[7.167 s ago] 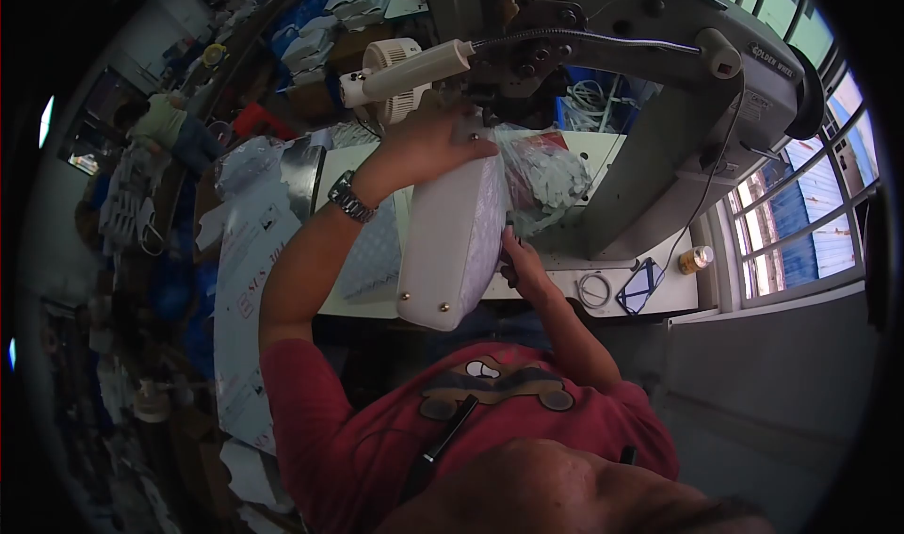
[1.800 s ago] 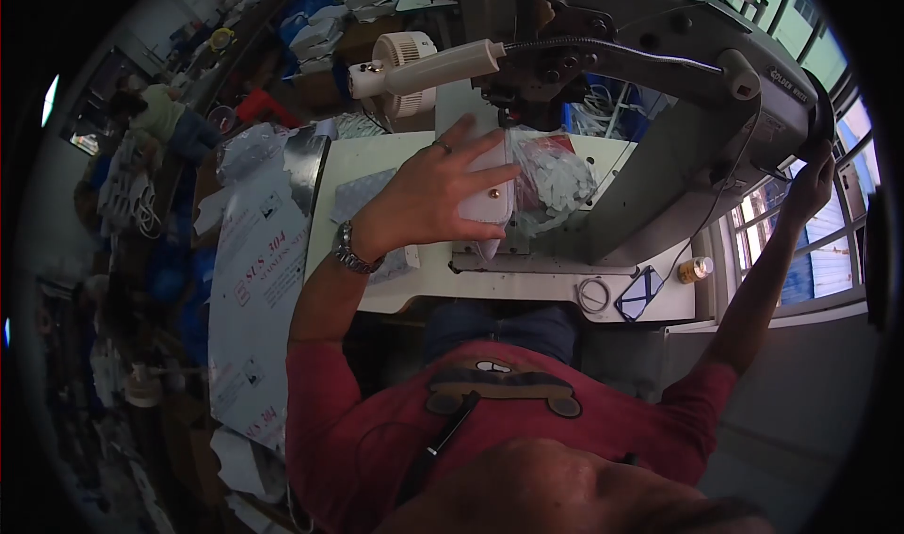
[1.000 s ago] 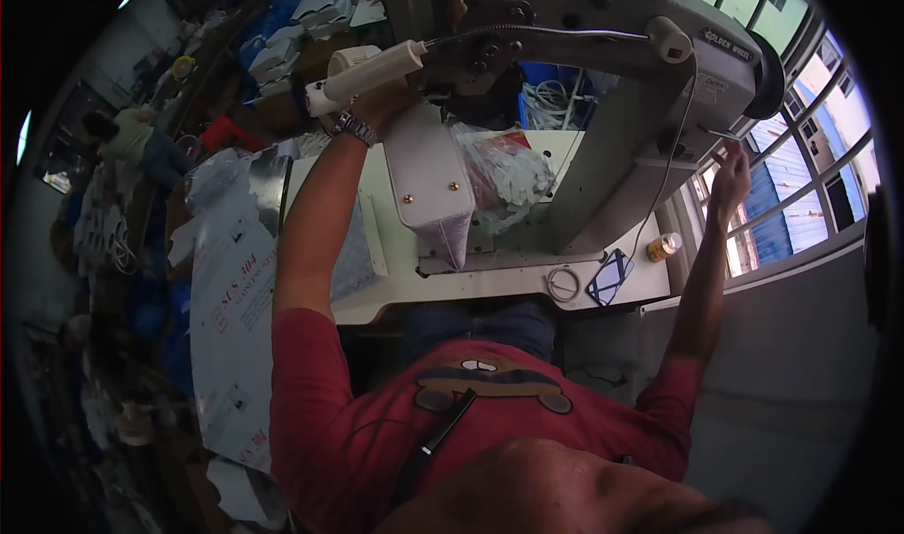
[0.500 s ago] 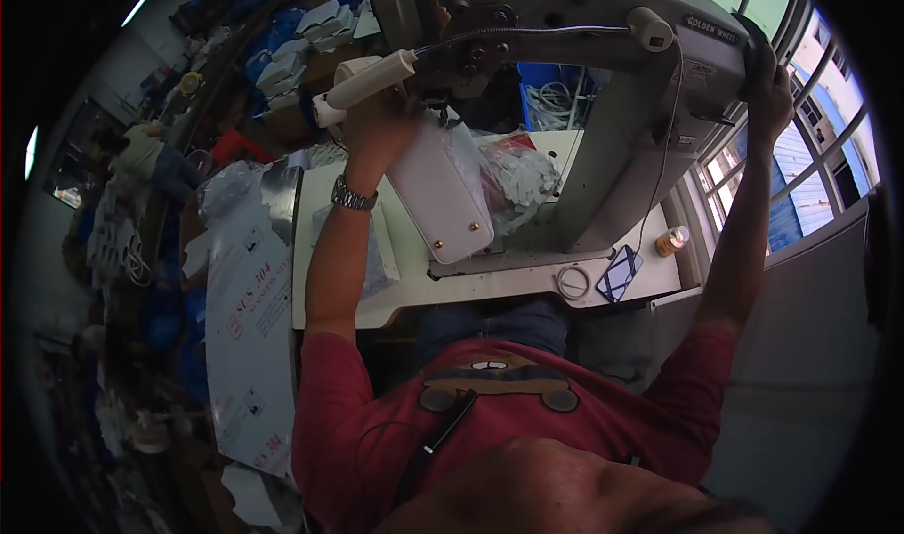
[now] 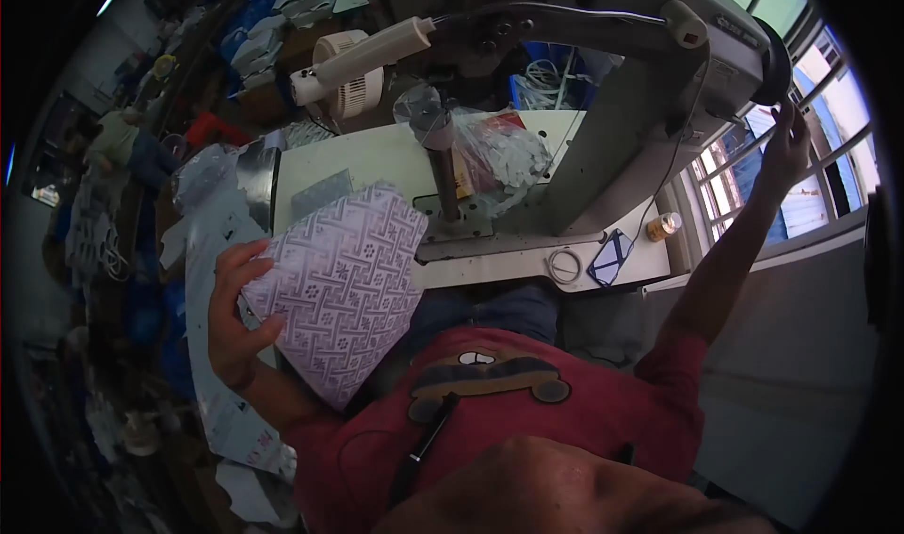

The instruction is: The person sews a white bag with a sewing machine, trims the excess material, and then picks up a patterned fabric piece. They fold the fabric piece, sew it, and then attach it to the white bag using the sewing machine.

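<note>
My left hand [image 5: 235, 313] grips the edge of a bag [image 5: 344, 294], thumb and fingers on either side of its corner. The bag's grey-and-white geometric patterned lining faces up, and its outer side is hidden. It is tilted over the front left of the sewing machine table [image 5: 325, 162], close to my lap. To its right rises the machine's upright post [image 5: 438, 153]. My right hand [image 5: 793, 148] is raised by the window with fingers stretched, its fingertips just below the handwheel [image 5: 776, 63] of the sewing machine [image 5: 621, 110].
A lamp [image 5: 372, 58] and a fan [image 5: 358, 96] stand over the table's back left. Behind the post lies a plastic bag of white pieces [image 5: 513, 162]. A phone [image 5: 611, 257], a coiled cable [image 5: 565, 267] and a jar [image 5: 664, 226] sit at right. A person [image 5: 127, 148] is at far left.
My left hand has brought the bag from the machine's post down and left, turning its white outside away so the lining shows. My right hand has come off the handwheel and dropped slightly.
</note>
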Available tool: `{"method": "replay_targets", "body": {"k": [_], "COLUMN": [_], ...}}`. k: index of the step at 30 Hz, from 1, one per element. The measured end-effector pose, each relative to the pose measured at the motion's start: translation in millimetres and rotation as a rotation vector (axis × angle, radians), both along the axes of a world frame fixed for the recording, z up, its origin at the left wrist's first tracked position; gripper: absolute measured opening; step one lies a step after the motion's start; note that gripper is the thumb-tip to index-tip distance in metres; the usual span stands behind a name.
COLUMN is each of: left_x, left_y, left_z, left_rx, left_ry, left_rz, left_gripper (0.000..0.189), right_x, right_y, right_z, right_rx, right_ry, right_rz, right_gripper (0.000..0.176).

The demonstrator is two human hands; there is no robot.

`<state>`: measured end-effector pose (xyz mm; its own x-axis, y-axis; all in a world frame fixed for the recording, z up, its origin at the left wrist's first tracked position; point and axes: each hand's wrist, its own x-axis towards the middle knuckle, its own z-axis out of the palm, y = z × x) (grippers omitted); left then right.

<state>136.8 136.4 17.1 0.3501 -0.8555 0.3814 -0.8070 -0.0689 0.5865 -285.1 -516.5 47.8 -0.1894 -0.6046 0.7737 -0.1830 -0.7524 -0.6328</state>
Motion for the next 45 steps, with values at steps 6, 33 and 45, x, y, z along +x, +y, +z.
{"method": "replay_targets", "body": {"k": [6, 33, 45], "left_x": [12.6, 24.8, -36.0], "left_y": [13.1, 9.7, 182.7], "left_z": [-73.0, -141.6, -217.0], "left_rx": [0.076, -0.108, -0.576], "left_ry": [0.591, 0.658, 0.864], "left_rz": [0.187, 0.259, 1.278], "left_gripper": [0.047, 0.032, 0.042], "right_x": [135.8, 292.1, 289.8], "right_y": [231.2, 302.3, 301.3], "right_z": [-69.3, -162.2, -289.2], "right_rx": [0.300, -0.460, 0.077], "right_ry": [0.325, 1.331, 1.032], "right_rz": [0.846, 0.956, 1.395], "right_gripper": [0.023, 0.020, 0.029]}}
